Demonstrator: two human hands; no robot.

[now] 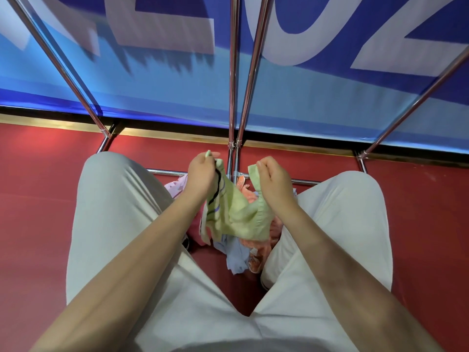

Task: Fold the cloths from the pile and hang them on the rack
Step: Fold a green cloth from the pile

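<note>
Holding a pale green cloth [237, 214] up between the knees, the person is pinching one top corner in the left hand [201, 174] and another in the right hand [272, 180], fingers curled tight on the fabric in both. It is hanging slack and creased between them, above the pile [243, 252] of pink, orange and pale blue cloths lying on the red floor [38, 212]. This looks like the opening of the folding step: the cloth is lifted but not yet spread flat. The next move is probably calling for the corners to be drawn apart until the top edge is running straight, then brought together for a clean half fold.

The cloth is reading as soft terry (fuzzy, towel-like), with dark and lilac stripes near one edge. The rack [234, 97], just beyond the pile, is showing thin, shiny metal tubes rising toward the camera, with no cloth visible on them. Behind them a blue banner [152, 85] with large pale letters is hanging smooth.
</note>
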